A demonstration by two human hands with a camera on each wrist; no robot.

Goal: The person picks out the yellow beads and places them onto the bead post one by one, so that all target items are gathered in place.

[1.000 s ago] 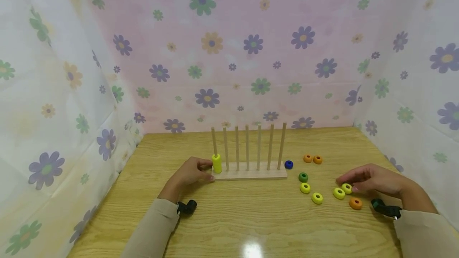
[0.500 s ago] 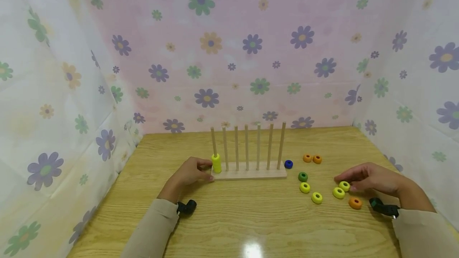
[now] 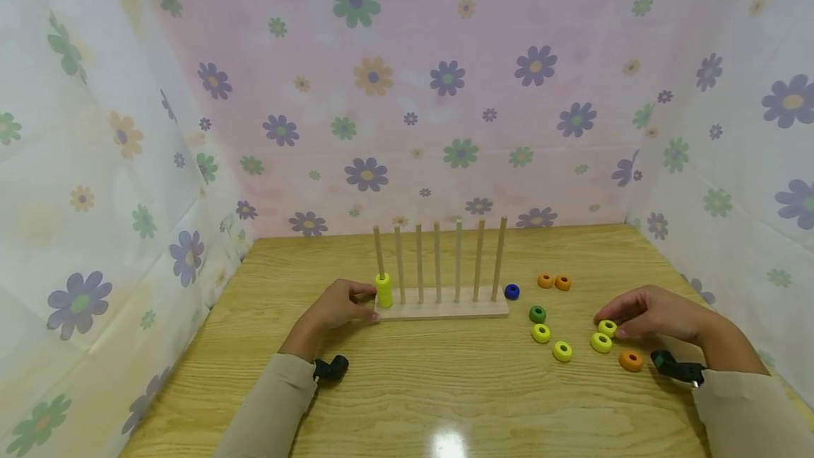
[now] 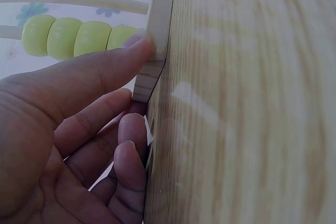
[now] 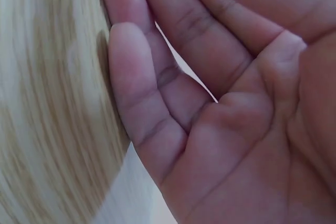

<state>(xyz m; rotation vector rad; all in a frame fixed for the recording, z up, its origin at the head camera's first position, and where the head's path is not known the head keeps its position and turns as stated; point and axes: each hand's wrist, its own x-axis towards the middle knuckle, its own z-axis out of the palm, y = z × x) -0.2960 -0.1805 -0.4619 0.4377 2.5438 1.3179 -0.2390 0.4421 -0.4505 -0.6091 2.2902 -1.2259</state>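
A wooden peg stand [image 3: 439,311] with a row of upright pegs stands mid-table in the head view. Several yellow beads [image 3: 384,291] are stacked on its leftmost peg. My left hand [image 3: 340,304] grips the left end of the base; in the left wrist view the thumb [image 4: 113,69] lies on the base edge, fingers curled at its end. At the right, my right hand [image 3: 661,316] pinches a yellow bead [image 3: 607,329] between thumb and fingers, low at the table. Another yellow bead [image 3: 600,343] lies right beside it. The right wrist view shows only a sliver of yellow.
Loose beads lie right of the stand: a blue bead [image 3: 511,292], a green bead [image 3: 537,314], two orange beads [image 3: 555,281], two yellow beads [image 3: 552,343]. One more orange bead [image 3: 631,360] sits near my right wrist. Flowered cloth [image 3: 420,90] walls surround the wooden table [image 3: 407,387].
My right hand has shifted slightly left and away from me, and the yellow bead at its fingertips moved with it. The left hand and the stand stay in place.
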